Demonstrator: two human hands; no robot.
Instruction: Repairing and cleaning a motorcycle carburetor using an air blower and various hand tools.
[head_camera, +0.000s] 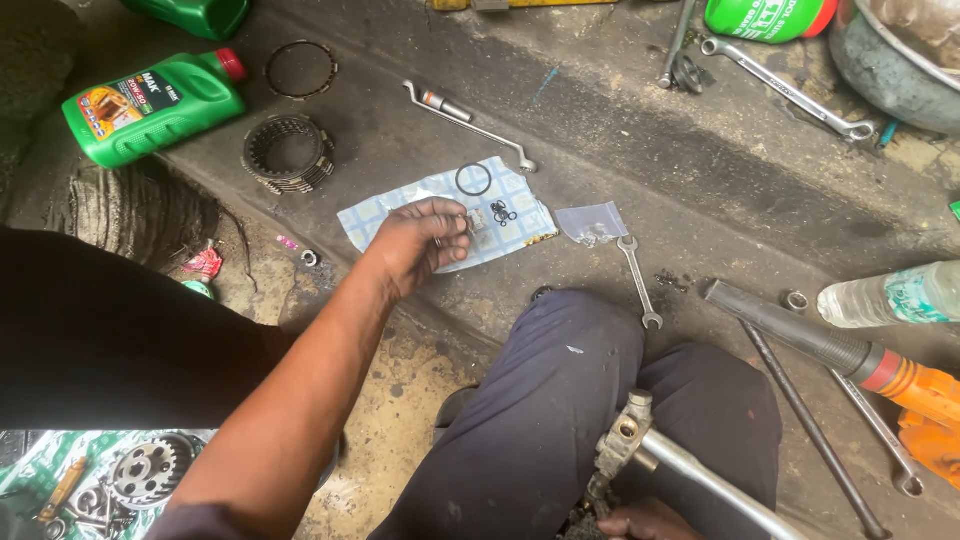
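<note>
My fingers (452, 232) were pinched down on a small grey metal part (476, 222) that lay on the patterned packet sheet (400, 212), thumb and fingertips nearly closed round it; whether it had left the sheet I could not tell. My left hand (420, 243) reached well out over the concrete floor (620, 150), the arm stretched from my shoulder. Just beside the part sat a cluster of small black rings (503, 211), and a larger black O-ring (473, 180) lay near the sheet's far edge. To do this well, I judged I should grip the part by its sides, lift it straight up, and keep my knuckles from sweeping those loose rings onto the gritty floor. A small clear bag (592, 222) rested just right of the sheet, an open-ended spanner (638, 280) beyond it. My right hand (648, 520), low at the frame's edge, was at the base of a metal tube assembly (640, 445) against my knee; its grip was mostly hidden.
</note>
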